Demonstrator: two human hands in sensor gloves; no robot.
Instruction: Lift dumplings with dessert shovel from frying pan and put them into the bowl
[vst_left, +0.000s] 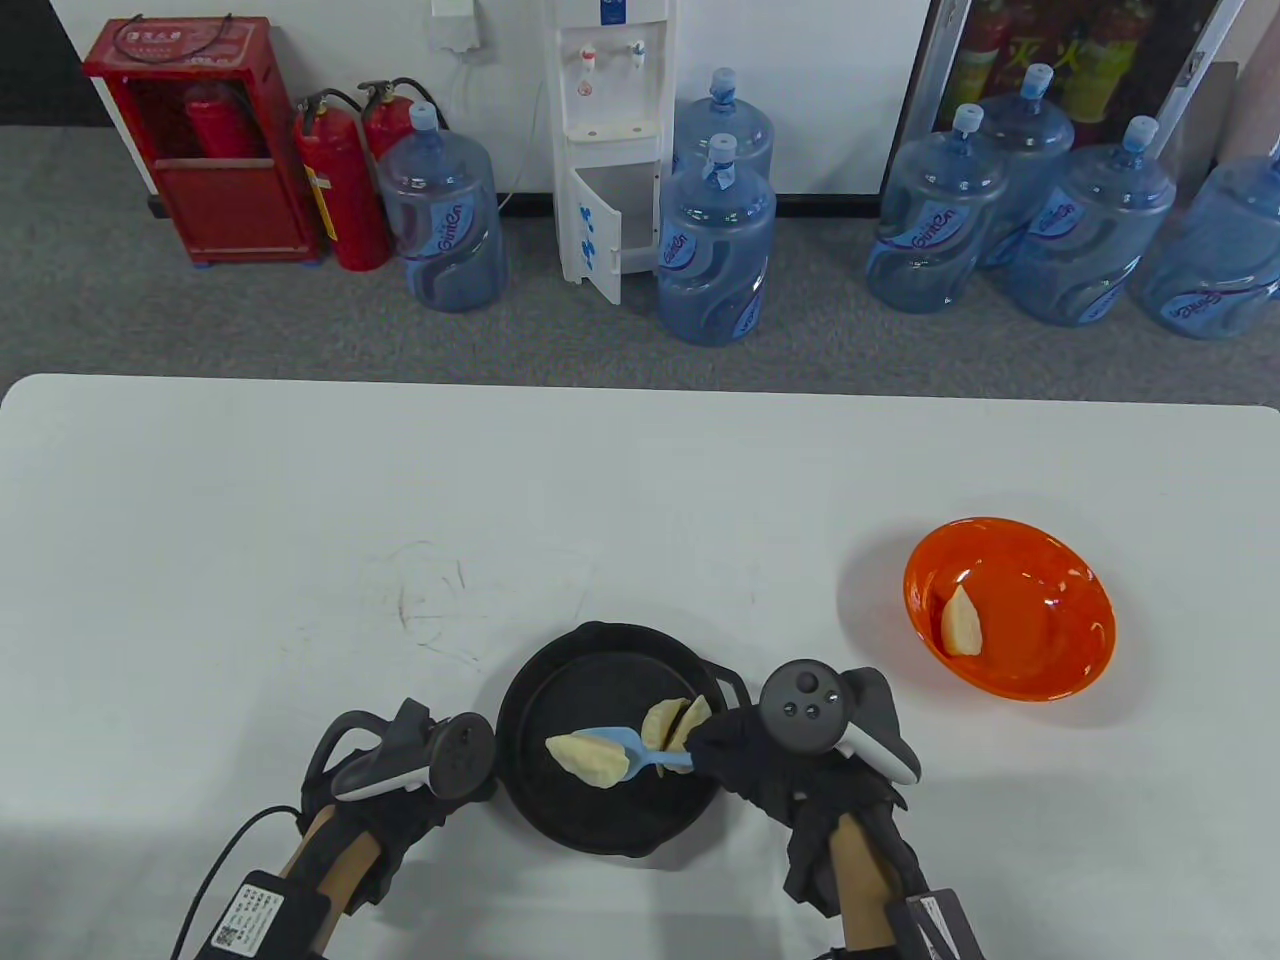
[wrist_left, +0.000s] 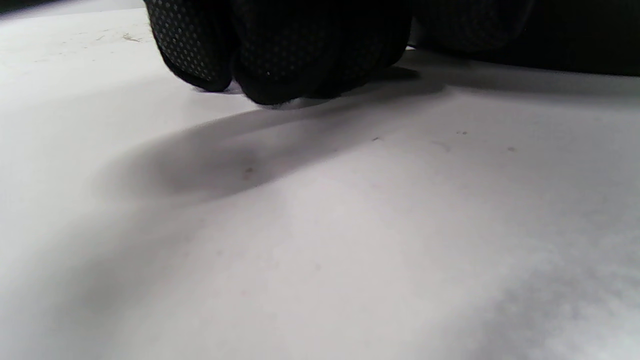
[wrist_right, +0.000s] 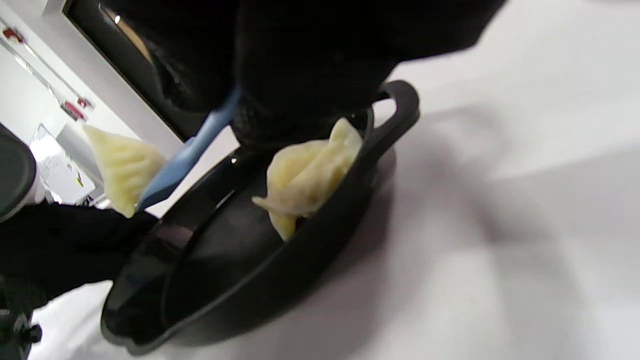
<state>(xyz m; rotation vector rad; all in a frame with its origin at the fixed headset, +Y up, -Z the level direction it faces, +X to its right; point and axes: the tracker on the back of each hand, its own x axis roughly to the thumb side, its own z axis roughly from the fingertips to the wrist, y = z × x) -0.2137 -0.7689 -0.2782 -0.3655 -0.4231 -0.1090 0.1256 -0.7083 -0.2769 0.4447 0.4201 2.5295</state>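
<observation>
A black frying pan (vst_left: 520, 700) (wrist_right: 250, 295) sits at the table's front middle. My right hand (vst_left: 740, 750) (wrist_right: 280, 75) grips the handle of a blue dessert shovel (vst_left: 625, 745) (wrist_right: 185, 155). One pale dumpling (vst_left: 588, 758) (wrist_right: 122, 170) lies on its blade, raised over the pan. Two more dumplings (vst_left: 675, 722) (wrist_right: 305, 175) lean against the pan's right wall. The orange bowl (vst_left: 1060, 650) stands to the right and holds one dumpling (vst_left: 960, 622). My left hand (vst_left: 405, 805) (wrist_left: 280, 55) rests on the table with fingers curled at the pan's left handle, the grip mostly hidden by the tracker.
The pan's small loop handle (vst_left: 730, 685) points toward the bowl. White tabletop (vst_left: 300, 520) stretches to the left and behind the pan. Beyond the far edge, water jugs (vst_left: 715, 250), a dispenser and fire extinguishers stand on the floor.
</observation>
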